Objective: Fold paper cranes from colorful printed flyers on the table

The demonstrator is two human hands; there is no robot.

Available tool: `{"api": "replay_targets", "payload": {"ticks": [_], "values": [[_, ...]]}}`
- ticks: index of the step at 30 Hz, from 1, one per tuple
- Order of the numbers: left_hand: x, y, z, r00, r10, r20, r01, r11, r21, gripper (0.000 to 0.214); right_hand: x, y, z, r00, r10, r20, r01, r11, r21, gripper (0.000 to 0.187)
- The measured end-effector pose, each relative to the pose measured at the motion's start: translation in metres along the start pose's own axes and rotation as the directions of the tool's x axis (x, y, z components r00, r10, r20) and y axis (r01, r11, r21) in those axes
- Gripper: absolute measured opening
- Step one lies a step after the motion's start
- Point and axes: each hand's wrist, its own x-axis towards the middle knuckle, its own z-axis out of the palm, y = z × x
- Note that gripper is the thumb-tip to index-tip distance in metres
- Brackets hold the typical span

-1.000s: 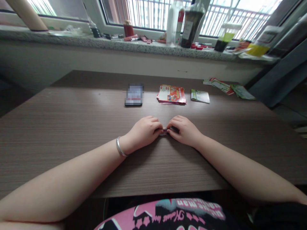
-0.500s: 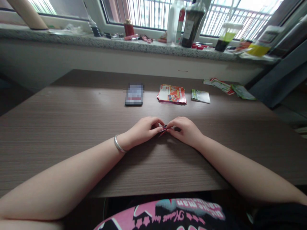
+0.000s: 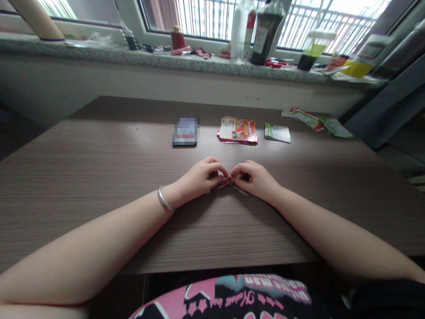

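Note:
My left hand point(image 3: 198, 179) and my right hand point(image 3: 255, 179) meet at the middle of the brown wooden table point(image 3: 99, 177). Both pinch a small folded red paper piece point(image 3: 223, 182) between their fingertips, held just above the tabletop. A silver bangle point(image 3: 162, 199) sits on my left wrist. Most of the paper is hidden by my fingers.
Farther back lie a dark phone point(image 3: 185, 131), a stack of red printed papers point(image 3: 237, 130), a green-white stack point(image 3: 277, 133) and more leaflets point(image 3: 312, 118). The windowsill point(image 3: 166, 60) carries bottles point(image 3: 265, 31), jars and small items.
The hands have lifted slightly off the table and the red paper piece now shows more between the fingertips, tilted.

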Motion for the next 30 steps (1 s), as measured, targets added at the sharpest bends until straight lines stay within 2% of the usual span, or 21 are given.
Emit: {"api": "replay_targets", "payload": {"ticks": [8,11,22,30], "values": [[0.002,-0.006,0.003,0.984,0.177,0.014,-0.177,0.968,0.18,0.011,0.004,0.006,0.001,0.999,-0.038,0.015,0.04,0.993,-0.112,0.002],[0.001,-0.006,0.003,0.978,0.208,0.03,-0.21,0.954,0.214,0.012,0.003,0.005,-0.001,0.997,-0.073,0.029,0.077,0.983,-0.164,0.007],[0.002,0.001,-0.002,0.961,0.246,0.126,-0.272,0.923,0.273,0.018,0.003,-0.005,-0.007,0.985,-0.157,0.073,0.174,0.903,-0.394,0.007],[0.001,0.009,-0.004,0.952,0.263,0.153,-0.301,0.887,0.35,0.023,0.002,-0.001,-0.012,0.956,-0.243,0.163,0.29,0.869,-0.4,0.017]]}}
